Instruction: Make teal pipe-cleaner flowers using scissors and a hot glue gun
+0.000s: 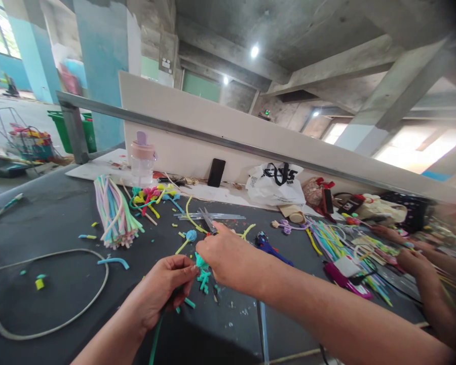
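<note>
My left hand (pixel 177 281) is closed, thumb and fingers pinching a teal pipe cleaner whose stem (pixel 156 337) hangs down below it. My right hand (pixel 228 256) is curled shut just above and to the right. Scissors (pixel 207 219) jut from its far side, blades apart and handles hidden by the hand. At its near fingers is a bunched teal pipe-cleaner piece (pixel 201 261), between the two hands. Short teal offcuts (pixel 203 281) lie under them. Just behind sits a blue pipe-cleaner ball (pixel 190 236) on a yellow stem.
A pastel pipe-cleaner bundle (pixel 116 215) stands left, near a bottle (pixel 142 162). A phone (pixel 216 172) leans against the back panel, with a white bag (pixel 275 182) beside it. A cable (pixel 106 284) loops at left. Another person's hands (pixel 412 258) work at right.
</note>
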`<action>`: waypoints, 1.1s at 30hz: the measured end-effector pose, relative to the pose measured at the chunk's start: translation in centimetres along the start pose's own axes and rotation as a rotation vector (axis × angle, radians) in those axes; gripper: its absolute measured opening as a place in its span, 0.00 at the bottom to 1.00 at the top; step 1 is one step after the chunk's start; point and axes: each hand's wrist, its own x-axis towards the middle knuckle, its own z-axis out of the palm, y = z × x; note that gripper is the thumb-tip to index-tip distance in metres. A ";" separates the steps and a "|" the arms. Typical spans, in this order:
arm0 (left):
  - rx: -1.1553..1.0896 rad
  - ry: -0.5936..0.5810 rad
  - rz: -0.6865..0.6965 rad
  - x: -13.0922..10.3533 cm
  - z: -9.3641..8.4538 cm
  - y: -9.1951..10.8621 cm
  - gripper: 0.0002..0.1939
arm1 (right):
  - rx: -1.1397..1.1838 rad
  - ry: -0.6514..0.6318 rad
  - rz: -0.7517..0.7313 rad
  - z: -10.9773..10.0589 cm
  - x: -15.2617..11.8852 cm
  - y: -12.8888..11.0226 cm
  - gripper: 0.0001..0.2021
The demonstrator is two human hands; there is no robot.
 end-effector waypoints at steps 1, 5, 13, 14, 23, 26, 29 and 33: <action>-0.006 0.004 -0.005 0.0 0.0 0.0 0.16 | -0.001 0.004 -0.008 -0.1 0.0 0.0 0.04; -0.012 0.020 -0.018 0.0 0.0 0.0 0.17 | -0.011 0.036 -0.055 -0.3 0.1 -0.1 0.03; 0.023 0.035 0.016 -0.3 0.3 0.5 0.18 | -0.018 0.030 -0.095 -1.1 0.1 0.0 0.04; 0.028 0.038 0.022 -0.3 0.3 0.5 0.18 | -0.021 0.034 -0.103 -1.2 0.1 0.0 0.05; 0.056 0.069 0.030 -0.2 0.3 0.4 0.18 | 0.030 -0.020 -0.136 -1.5 0.3 0.1 0.05; 0.048 0.069 0.034 -0.3 0.2 0.5 0.19 | 0.229 -0.022 -0.078 -1.4 0.2 1.2 0.07; 0.039 0.052 0.050 -0.3 0.0 0.5 0.18 | 0.442 0.020 0.054 -1.3 -0.2 2.4 0.08; 0.037 0.038 0.052 -0.4 0.1 0.5 0.17 | 0.659 -0.016 0.194 -0.9 -0.5 3.2 0.07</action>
